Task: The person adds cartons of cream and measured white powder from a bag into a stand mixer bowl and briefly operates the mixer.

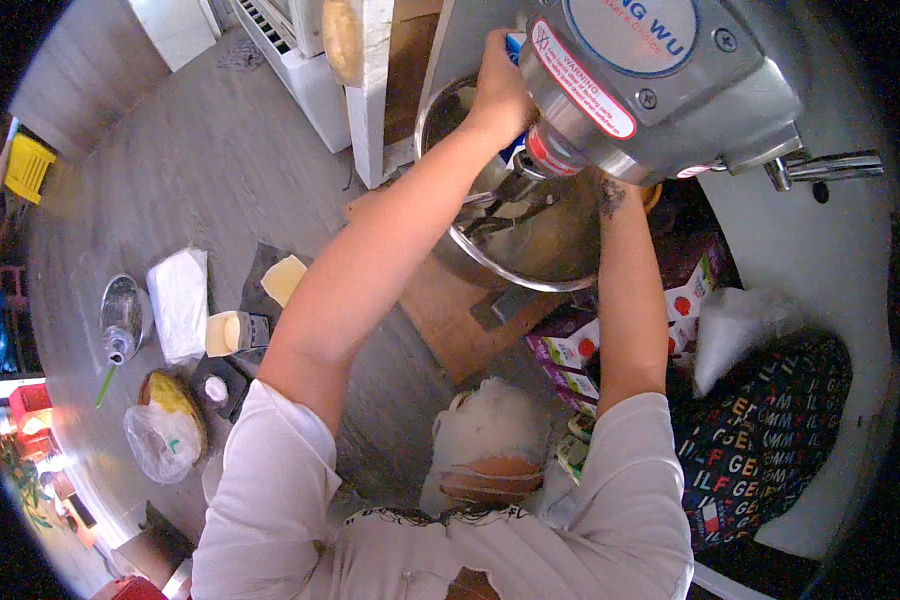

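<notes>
My left hand reaches to the left side of a metal planetary mixer head, its fingers around a blue-and-white package. Much of that package is hidden by the hand and the machine. Below the head sits a steel mixing bowl, with a flat beater hanging inside it. Pale material lies low in the bowl. My right forearm extends over the bowl's right rim to a tattooed wrist. The mixer head hides my right hand, and what it holds or touches is not visible.
Brown cardboard lies beneath the bowl. Purple packages, a clear plastic cone and a black printed bag are at right. At left are a white plastic-wrapped package, an opened carton and a metal bowl.
</notes>
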The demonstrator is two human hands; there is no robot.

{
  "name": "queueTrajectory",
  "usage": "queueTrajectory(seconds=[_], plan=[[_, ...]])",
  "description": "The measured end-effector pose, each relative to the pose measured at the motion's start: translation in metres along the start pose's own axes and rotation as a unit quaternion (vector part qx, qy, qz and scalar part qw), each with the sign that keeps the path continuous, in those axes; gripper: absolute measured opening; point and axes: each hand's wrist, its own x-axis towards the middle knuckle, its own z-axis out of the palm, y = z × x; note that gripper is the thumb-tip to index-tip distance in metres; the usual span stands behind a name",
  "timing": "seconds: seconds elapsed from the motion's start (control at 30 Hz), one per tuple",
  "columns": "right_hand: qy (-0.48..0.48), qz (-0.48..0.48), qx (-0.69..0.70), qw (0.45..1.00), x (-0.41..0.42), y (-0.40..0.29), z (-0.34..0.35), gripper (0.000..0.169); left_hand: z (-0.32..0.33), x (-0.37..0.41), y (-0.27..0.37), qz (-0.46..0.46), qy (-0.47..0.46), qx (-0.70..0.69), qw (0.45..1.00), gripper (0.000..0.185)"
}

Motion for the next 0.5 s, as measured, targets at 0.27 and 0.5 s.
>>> queueTrajectory(seconds=[0.27, 0.5], plan=[[0.013, 0.006, -0.009, 1.0, -0.003, -0.002, -0.005, 0.03, -0.04, -0.055, 0.059, -0.09, 0.113, -0.064, 0.987, 0.084], [0.019, 0.007, -0.01, 1.0, -0.004, 0.002, -0.003, 0.03, -0.071, -0.136, 0.09, 0.065, 0.219, -0.019, 0.973, 0.088]])
